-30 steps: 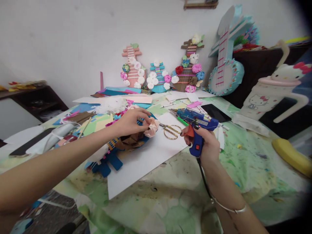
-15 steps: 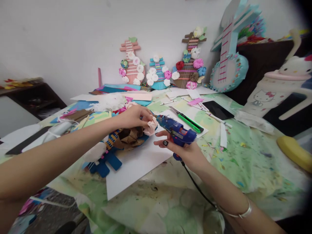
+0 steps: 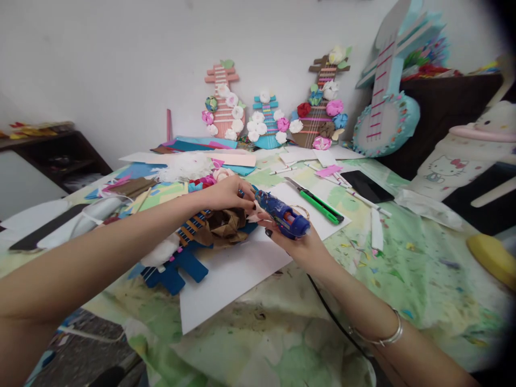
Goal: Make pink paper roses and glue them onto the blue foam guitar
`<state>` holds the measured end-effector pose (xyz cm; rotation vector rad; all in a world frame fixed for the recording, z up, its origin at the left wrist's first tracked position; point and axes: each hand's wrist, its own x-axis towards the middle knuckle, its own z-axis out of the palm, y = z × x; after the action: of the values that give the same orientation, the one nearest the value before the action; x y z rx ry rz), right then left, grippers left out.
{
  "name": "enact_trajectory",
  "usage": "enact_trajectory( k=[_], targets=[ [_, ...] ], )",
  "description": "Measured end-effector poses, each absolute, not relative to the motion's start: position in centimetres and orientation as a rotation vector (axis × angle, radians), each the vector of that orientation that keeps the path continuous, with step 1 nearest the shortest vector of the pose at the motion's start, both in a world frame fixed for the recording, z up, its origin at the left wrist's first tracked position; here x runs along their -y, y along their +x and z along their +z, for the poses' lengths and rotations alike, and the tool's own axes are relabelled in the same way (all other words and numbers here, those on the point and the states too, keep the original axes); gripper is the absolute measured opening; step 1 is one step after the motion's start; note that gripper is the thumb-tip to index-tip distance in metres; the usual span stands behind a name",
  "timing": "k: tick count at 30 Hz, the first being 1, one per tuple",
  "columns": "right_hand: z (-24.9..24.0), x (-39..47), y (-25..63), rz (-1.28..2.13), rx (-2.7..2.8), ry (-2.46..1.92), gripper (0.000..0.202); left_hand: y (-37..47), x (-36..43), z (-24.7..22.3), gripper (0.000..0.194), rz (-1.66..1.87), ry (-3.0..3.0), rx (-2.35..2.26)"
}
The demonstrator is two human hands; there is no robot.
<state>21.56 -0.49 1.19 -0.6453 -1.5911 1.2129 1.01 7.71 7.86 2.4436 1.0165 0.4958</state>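
My right hand [image 3: 300, 244] is wrapped round a blue hot glue gun [image 3: 282, 215], its nozzle pointing left and its black cord trailing down. My left hand [image 3: 231, 193] pinches a pale pink paper flower [image 3: 253, 213], partly hidden by my fingers, close to the nozzle. Below it lies a blue craft pipa [image 3: 195, 263] with orange stripes, strings and a white flower [image 3: 163, 252]. A brown paper flower [image 3: 226, 226] sits on its body. Part of the pipa rests on a white sheet [image 3: 237, 274].
A green utility knife [image 3: 316, 201] lies right of the glue gun, with a black phone [image 3: 367, 186] beyond. Decorated craft pipas [image 3: 226, 107] lean against the wall. A yellow sponge-like object [image 3: 492, 260] is at far right. Coloured paper [image 3: 209, 142] is stacked at the back.
The glue gun has tipped and moved left and slightly down, closer to my left hand. The pink flower has turned and is now more covered by my fingers. The view has shifted slightly.
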Motion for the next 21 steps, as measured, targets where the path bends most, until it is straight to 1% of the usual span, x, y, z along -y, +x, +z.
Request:
enact_trajectory(
  k=[3,10,14,21],
  targets=[
    [1.3,0.4,21.5,1.201,1.583,-0.678,0.033,0.7,-8.0,7.5,0.016,0.427,2.462,-0.972],
    [1.9,0.6,20.7,1.36,1.395,-0.669,0.033,0.8,-7.8,7.3,0.016,0.477,2.427,-0.945],
    [2.3,1.0,20.7,1.419,1.304,-0.664,0.031,0.8,-7.6,7.1,0.014,0.578,2.414,-0.972],
    [2.4,1.4,20.3,1.401,1.221,-0.65,0.035,0.6,-7.5,7.0,0.019,0.613,2.468,-0.925]
  ],
)
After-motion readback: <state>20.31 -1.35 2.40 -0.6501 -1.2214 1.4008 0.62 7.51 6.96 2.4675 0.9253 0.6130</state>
